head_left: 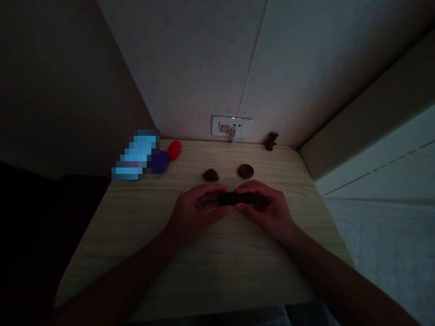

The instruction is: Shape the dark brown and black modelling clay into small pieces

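Observation:
Both my hands meet over the middle of a light wooden table [210, 267] in dim light. My left hand [193, 213] and my right hand [267, 208] each pinch one end of a short dark bar-shaped lump [236, 198], held level just above the tabletop. Fingers of both hands are curled round it. Just beyond the hands lie two small dark brown lumps, one on the left [210, 174] and one on the right [245, 170].
A red lump [174, 150] and a purple lump [159, 161] sit at the table's back left beside a blurred-out blue object [136, 156]. A wall socket [231, 126] and a small brown figure [271, 141] are at the back wall. A bed edge [380, 181] runs along the right.

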`<state>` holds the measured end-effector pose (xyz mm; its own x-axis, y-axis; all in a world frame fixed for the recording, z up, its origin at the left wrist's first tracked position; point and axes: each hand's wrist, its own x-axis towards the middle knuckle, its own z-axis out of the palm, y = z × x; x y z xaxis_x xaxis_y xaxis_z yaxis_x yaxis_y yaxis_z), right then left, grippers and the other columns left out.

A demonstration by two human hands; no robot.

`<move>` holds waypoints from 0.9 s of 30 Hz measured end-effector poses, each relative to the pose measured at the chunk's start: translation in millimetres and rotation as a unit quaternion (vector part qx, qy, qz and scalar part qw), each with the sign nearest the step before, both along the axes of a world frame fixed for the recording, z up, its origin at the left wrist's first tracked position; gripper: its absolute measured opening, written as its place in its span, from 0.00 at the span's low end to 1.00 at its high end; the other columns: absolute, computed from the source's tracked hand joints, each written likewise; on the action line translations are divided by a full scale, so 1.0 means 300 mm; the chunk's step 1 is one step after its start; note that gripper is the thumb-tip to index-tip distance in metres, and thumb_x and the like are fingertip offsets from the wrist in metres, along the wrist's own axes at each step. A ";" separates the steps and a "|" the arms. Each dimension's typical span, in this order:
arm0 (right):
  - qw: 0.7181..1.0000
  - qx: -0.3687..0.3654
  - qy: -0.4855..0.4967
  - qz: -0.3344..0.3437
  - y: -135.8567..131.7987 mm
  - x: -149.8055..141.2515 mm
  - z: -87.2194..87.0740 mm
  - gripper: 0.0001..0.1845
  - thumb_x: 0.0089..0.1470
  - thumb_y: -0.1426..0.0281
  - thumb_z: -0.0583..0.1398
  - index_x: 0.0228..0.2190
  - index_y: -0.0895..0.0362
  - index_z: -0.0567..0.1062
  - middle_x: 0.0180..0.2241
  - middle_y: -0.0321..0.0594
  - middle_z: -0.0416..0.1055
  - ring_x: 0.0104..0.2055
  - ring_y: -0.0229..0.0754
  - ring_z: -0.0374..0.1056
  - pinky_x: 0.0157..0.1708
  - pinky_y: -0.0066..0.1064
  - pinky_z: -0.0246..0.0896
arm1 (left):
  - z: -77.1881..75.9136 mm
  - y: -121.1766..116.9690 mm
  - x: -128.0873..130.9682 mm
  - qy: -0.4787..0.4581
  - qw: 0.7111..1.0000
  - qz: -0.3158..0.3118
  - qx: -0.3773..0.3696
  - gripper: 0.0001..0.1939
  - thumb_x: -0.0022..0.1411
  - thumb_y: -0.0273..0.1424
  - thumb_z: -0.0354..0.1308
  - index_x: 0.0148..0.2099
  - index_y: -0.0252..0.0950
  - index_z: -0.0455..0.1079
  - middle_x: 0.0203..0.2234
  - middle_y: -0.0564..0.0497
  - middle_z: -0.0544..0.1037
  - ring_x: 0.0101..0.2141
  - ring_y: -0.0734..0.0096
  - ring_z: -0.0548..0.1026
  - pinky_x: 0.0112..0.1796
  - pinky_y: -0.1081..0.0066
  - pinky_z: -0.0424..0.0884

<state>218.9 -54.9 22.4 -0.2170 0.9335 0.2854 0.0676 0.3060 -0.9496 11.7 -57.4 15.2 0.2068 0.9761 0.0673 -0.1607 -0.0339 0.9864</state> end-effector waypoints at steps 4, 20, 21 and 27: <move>1.000 0.006 -0.002 0.024 -0.002 0.000 0.001 0.14 0.51 0.70 0.72 0.42 0.52 0.81 0.39 0.41 0.78 0.42 0.42 0.75 0.42 0.34 0.73 | -0.001 0.000 -0.007 0.040 0.999 0.005 0.019 0.14 0.52 0.30 0.74 0.43 0.37 0.82 0.40 0.46 0.86 0.40 0.59 0.85 0.45 0.62 0.83; 0.993 0.091 -0.067 0.046 -0.009 -0.003 0.027 0.12 0.57 0.71 0.69 0.43 0.51 0.83 0.40 0.42 0.78 0.41 0.43 0.76 0.42 0.37 0.75 | 0.021 0.003 0.005 0.015 0.997 0.034 -0.065 0.19 0.42 0.28 0.79 0.39 0.36 0.81 0.32 0.48 0.87 0.36 0.57 0.86 0.42 0.61 0.84; 0.992 0.099 -0.066 0.042 -0.011 -0.004 0.028 0.12 0.56 0.72 0.69 0.44 0.50 0.83 0.40 0.42 0.79 0.42 0.43 0.76 0.42 0.37 0.75 | 0.019 0.005 0.006 0.009 0.997 0.039 -0.068 0.21 0.40 0.27 0.79 0.39 0.36 0.80 0.32 0.48 0.87 0.36 0.58 0.86 0.42 0.61 0.84; 0.993 0.109 -0.032 0.011 -0.020 -0.012 0.014 0.11 0.57 0.72 0.69 0.42 0.49 0.84 0.41 0.42 0.81 0.43 0.45 0.78 0.43 0.38 0.76 | -0.003 0.016 0.007 -0.014 0.994 0.048 -0.096 0.21 0.42 0.29 0.78 0.41 0.35 0.80 0.36 0.46 0.87 0.38 0.58 0.85 0.43 0.61 0.83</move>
<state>215.4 -60.8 26.6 -0.2612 0.8456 0.4656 0.1167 0.5065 -0.8543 13.8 -52.6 14.1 0.1128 0.9867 -0.1168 -0.1937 0.1372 0.9714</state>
